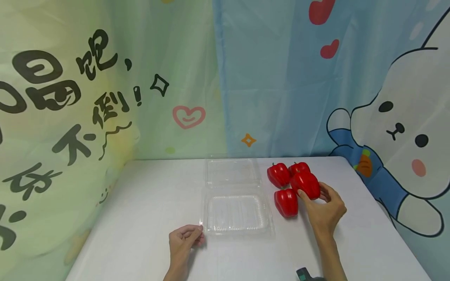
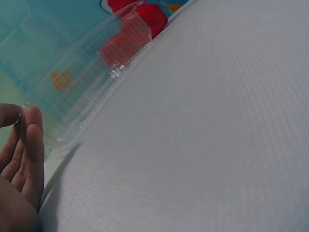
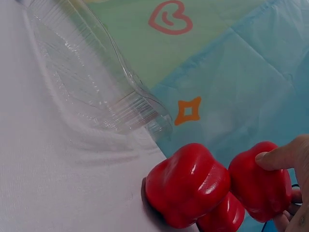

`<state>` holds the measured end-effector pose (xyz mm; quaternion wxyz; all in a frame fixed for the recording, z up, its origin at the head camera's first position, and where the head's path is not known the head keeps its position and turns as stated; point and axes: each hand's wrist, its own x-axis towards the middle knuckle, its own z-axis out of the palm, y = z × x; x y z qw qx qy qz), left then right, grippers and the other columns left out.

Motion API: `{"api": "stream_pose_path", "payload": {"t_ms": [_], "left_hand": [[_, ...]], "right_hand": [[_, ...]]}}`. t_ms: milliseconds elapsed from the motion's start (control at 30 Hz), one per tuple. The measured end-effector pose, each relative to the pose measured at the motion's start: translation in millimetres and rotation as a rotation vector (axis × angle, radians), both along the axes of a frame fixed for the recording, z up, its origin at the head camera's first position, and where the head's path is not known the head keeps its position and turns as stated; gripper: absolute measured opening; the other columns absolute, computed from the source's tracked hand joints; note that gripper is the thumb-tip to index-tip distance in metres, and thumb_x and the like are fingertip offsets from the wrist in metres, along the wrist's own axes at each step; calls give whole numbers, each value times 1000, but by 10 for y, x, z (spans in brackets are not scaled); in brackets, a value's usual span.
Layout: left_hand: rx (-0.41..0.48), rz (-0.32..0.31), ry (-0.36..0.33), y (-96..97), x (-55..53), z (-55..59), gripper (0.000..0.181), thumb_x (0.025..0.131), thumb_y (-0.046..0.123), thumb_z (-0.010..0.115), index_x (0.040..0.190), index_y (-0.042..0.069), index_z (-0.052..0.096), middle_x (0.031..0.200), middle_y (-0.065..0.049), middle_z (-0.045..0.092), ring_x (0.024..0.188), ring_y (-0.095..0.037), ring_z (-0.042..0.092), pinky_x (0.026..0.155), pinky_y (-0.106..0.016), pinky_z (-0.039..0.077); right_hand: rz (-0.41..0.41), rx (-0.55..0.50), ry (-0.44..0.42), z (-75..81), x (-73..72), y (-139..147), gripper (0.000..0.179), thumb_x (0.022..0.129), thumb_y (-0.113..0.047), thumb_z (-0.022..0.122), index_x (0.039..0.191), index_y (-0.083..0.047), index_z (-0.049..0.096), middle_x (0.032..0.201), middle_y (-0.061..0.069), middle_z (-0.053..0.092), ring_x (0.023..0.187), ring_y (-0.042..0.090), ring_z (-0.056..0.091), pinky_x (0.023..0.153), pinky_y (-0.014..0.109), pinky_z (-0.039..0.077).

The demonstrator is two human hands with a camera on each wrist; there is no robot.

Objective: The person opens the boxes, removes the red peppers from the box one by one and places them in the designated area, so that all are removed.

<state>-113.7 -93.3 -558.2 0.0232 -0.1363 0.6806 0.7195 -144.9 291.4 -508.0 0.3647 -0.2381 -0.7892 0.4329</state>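
A clear plastic clamshell container lies opened out on the white table, its lid folded back. My left hand pinches the container's near left corner between thumb and fingers; the left wrist view shows this rim pinch too. With my right hand I hold a red bell pepper, thumb on one side and fingers on the other. Three more red peppers sit close by: one nearer me, one at the back left and one partly hidden behind the held pepper.
The white table meets a printed curtain at its back edge. A dark device shows at the bottom by my right forearm.
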Motion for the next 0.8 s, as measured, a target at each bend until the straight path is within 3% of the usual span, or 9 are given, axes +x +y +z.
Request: {"api": "stream_pose_path", "payload": {"t_ms": [267,367,600,800], "left_hand": [[-8,7,4,6,-3,6,23,95,12,81,103,-8,77,83,-15,82,66,-13,75,64,-25,66],[-5,6,-2,5,-1,3,24,95,13,81,104,-8,76,83,-15,82,66,-13,75,64,-25,66],[-4,7,-2,5,8,6,24,95,13,81,103,-8,76,82,-15,82,66,-13,75,64,-25,66],[1,8,4,13,5,2,23,94,12,82,103,-9,76,82,-15,82,66,-13,75,64,-25,66]], "right_hand": [[-14,1,-13,-18,0,40,62,89,-25,93,144,-12,70,141,11,75,113,11,62,109,24,58],[-19,-9,-28,-15,3,55,62,89,-24,92,145,-11,69,142,12,74,116,15,63,109,24,58],[-28,-31,-37,-45,19,93,61,90,-23,92,146,-10,69,141,14,74,115,12,60,98,8,51],[-41,-38,-57,-94,47,109,62,91,-24,91,147,-9,68,142,17,73,118,19,62,105,21,56]]}}
